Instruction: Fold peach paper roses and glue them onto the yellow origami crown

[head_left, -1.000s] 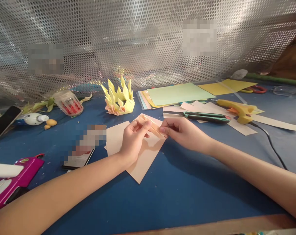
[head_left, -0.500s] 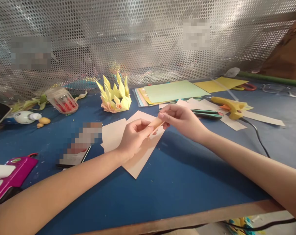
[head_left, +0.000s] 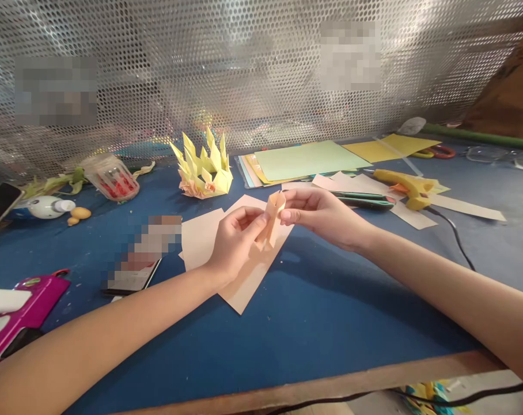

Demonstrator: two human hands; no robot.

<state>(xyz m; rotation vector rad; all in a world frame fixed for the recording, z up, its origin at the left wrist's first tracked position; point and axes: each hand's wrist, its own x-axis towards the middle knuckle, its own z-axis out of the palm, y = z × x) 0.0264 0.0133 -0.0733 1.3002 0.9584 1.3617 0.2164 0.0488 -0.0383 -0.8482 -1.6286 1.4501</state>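
Between my two hands is a small folded piece of peach paper, standing upright with its folds partly spread. My left hand pinches its left side between thumb and fingers. On the other side, my right hand grips the right edge with thumb and forefinger. Below them, flat pale pink paper sheets lie on the blue table. Just beyond my right hand rests a dark green utility knife. A yellow folded-paper crown with pink paper roses stands behind my hands.
A yellow glue gun with a cord lies at right among paper strips. Coloured paper sheets are stacked at the back. On the left are a phone, a tipped plastic jar, a white bottle and a magenta device.
The folded paper has turned from lying slanted to standing upright, and its folds have spread apart. My right hand has shifted slightly to the right side of it.
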